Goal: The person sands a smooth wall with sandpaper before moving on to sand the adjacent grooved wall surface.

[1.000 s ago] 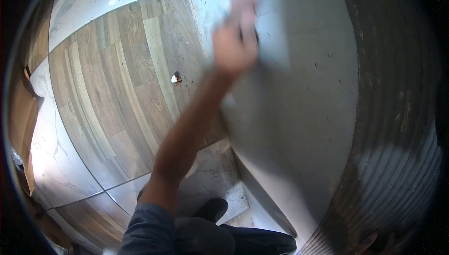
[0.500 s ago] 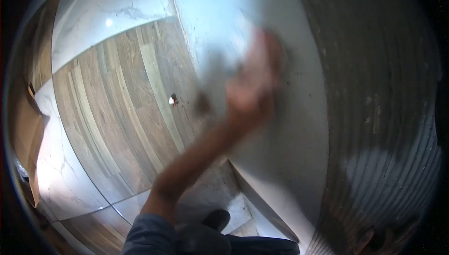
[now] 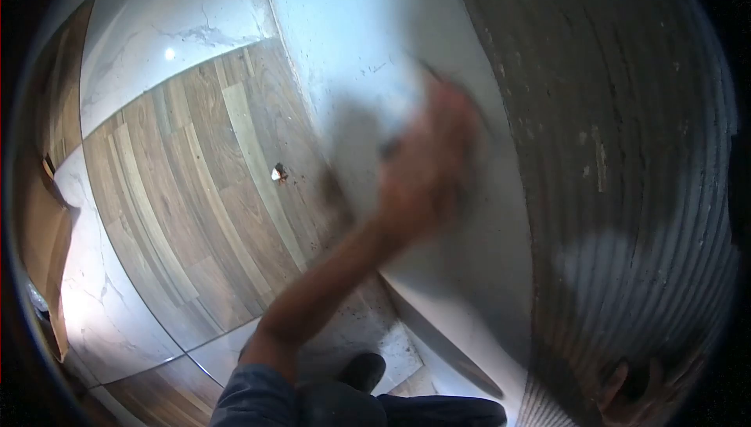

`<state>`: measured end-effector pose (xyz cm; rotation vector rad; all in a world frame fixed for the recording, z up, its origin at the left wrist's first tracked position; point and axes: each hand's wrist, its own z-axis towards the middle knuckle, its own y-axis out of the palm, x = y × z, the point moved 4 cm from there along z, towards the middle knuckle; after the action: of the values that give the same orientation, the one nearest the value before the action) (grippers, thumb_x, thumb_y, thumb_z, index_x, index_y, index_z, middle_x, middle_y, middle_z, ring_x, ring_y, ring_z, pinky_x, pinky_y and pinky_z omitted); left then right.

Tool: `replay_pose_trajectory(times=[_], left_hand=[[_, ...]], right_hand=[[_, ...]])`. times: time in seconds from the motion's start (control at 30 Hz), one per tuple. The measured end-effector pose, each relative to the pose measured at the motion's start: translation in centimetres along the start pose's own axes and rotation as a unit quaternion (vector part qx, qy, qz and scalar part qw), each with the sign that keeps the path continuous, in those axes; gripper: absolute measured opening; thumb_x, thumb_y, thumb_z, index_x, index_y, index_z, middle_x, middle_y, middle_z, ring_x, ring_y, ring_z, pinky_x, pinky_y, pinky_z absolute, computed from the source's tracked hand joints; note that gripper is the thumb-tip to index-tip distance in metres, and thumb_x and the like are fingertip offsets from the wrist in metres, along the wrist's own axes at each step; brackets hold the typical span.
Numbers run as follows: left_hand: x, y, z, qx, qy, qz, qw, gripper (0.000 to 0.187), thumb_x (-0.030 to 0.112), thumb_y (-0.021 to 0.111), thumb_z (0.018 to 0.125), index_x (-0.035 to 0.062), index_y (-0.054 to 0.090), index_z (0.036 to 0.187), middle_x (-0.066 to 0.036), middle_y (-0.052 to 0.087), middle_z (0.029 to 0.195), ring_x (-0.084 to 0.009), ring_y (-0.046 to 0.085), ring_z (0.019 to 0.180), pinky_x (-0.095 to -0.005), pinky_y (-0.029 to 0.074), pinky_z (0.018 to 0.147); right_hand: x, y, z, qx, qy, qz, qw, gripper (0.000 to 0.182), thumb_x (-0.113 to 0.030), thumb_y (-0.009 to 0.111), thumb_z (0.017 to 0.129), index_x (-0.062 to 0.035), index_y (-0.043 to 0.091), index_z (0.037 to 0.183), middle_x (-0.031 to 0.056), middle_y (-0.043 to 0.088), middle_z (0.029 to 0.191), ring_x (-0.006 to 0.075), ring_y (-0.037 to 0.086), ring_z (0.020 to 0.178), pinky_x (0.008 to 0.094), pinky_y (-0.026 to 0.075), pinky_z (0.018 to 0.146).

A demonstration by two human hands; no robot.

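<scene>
My left hand (image 3: 430, 165) reaches in from the lower left over a smooth pale strip (image 3: 489, 231) and is blurred by motion. Its fingers look curled, and a thin dark edge shows beside them. What they hold is too smeared to name. At the lower right, in shadow, my right hand (image 3: 634, 396) is partly visible against a dark, combed-looking surface with ridges (image 3: 657, 270). Its fingers are apart, and I make out nothing held in them. The pale strip borders the ridged surface along a curved line.
Wood-look flooring (image 3: 180, 200) and white marbled tile (image 3: 172, 20) lie to the left. A small white-and-dark scrap (image 3: 278, 174) rests on the flooring. Cardboard (image 3: 45, 231) stands at the far left edge. A dark shoe (image 3: 364, 371) and trouser leg (image 3: 442, 410) are below.
My left hand has shifted slightly down over the pale strip and stays blurred. The whole view has swung a little, so surfaces sit further left. More of my right hand shows.
</scene>
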<state>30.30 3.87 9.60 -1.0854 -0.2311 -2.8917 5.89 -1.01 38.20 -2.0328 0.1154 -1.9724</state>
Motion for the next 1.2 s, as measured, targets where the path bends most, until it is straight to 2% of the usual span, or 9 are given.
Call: replay_pose_trajectory(times=[0.13,0.23,0.4,0.47,0.57,0.67,0.83,0.9,1.2], left_hand=[[-4.3,1.0,1.7,-0.07,-0.299,-0.028,0.951,0.034,0.01,0.04,0.094,-0.0031,0.049,0.124,-0.019,0.057,0.124,-0.0302,0.054,0.118,-0.0448,0.037,0.101],[5.2,-0.2,-5.3,-0.163,0.026,0.013,0.986,0.03,0.003,0.053,0.085,0.0008,0.064,0.113,-0.013,0.063,0.118,-0.0264,0.057,0.117,-0.0352,0.05,0.091],[2.0,1.3,-4.8,-0.095,0.204,-0.156,0.962,0.025,0.016,0.049,0.096,0.0045,0.062,0.113,-0.014,0.062,0.119,-0.0216,0.061,0.108,-0.0358,0.051,0.083],[-3.0,0.1,0.0,0.055,-0.123,0.043,0.99,0.025,0.016,0.046,0.098,0.0011,0.064,0.087,-0.008,0.066,0.073,-0.0166,0.058,0.056,-0.0285,0.047,0.051],[-4.5,0.7,1.3,0.045,-0.293,-0.041,0.954,0.028,0.019,0.046,0.097,0.0,0.06,0.082,-0.01,0.067,0.076,-0.0168,0.06,0.059,-0.03,0.05,0.056],[2.8,0.5,-7.8,-0.179,0.152,0.035,0.971,0.028,0.015,0.049,0.094,0.0009,0.062,0.114,-0.016,0.061,0.119,-0.0241,0.057,0.114,-0.0346,0.043,0.096],[3.0,0.7,-8.0,-0.101,0.165,-0.117,0.974,0.042,0.027,0.047,0.096,0.0021,0.053,0.13,-0.018,0.047,0.138,-0.0296,0.042,0.131,-0.0412,0.03,0.111],[3.0,0.5,-8.1,-0.059,-0.095,-0.123,0.986,0.042,0.028,0.049,0.095,0.0036,0.054,0.129,-0.013,0.051,0.136,-0.0275,0.045,0.129,-0.0401,0.029,0.112],[10.8,-0.1,-16.4,-0.158,0.071,-0.148,0.974,0.028,0.015,0.065,0.084,0.0153,0.067,0.112,-0.003,0.066,0.111,-0.0143,0.061,0.108,-0.0348,0.051,0.095]], right_hand=[[0.3,-0.3,-0.5,-0.003,0.003,-0.003,1.0,0.04,-0.038,0.052,0.091,-0.0049,0.051,0.113,0.0271,0.04,0.139,0.0469,0.037,0.128,0.0611,0.036,0.1],[-0.3,0.2,-0.7,-0.001,0.013,0.007,1.0,0.04,-0.038,0.052,0.091,-0.0052,0.051,0.113,0.027,0.04,0.139,0.047,0.037,0.129,0.0614,0.036,0.1],[-0.2,0.3,-0.8,0.0,0.007,0.008,1.0,0.04,-0.038,0.052,0.091,-0.0057,0.051,0.114,0.0268,0.04,0.14,0.0473,0.036,0.129,0.0617,0.036,0.1],[0.1,0.0,-1.1,-0.004,0.006,0.008,1.0,0.04,-0.039,0.052,0.091,-0.0059,0.051,0.114,0.0268,0.04,0.14,0.0474,0.036,0.129,0.0618,0.036,0.1],[0.1,0.0,-1.1,-0.004,0.007,0.01,1.0,0.04,-0.039,0.052,0.091,-0.0061,0.051,0.114,0.0267,0.039,0.14,0.0476,0.036,0.13,0.062,0.036,0.1],[0.1,0.4,-1.1,0.004,0.016,0.023,1.0,0.04,-0.039,0.052,0.091,-0.0064,0.051,0.114,0.0266,0.039,0.14,0.0478,0.035,0.13,0.0622,0.036,0.1],[0.0,0.2,-0.9,0.009,0.01,0.032,0.999,0.04,-0.039,0.052,0.091,-0.0066,0.051,0.114,0.0265,0.039,0.14,0.0475,0.036,0.13,0.0618,0.036,0.1],[0.0,0.2,-1.1,0.002,0.01,0.029,1.0,0.039,-0.038,0.053,0.091,-0.0062,0.051,0.113,0.0266,0.04,0.139,0.0464,0.038,0.129,0.0603,0.037,0.1],[0.2,0.5,-2.1,0.023,0.006,0.037,0.999,0.039,-0.034,0.057,0.091,-0.0043,0.055,0.115,0.025,0.044,0.137,0.0411,0.048,0.122,0.0546,0.043,0.097]])
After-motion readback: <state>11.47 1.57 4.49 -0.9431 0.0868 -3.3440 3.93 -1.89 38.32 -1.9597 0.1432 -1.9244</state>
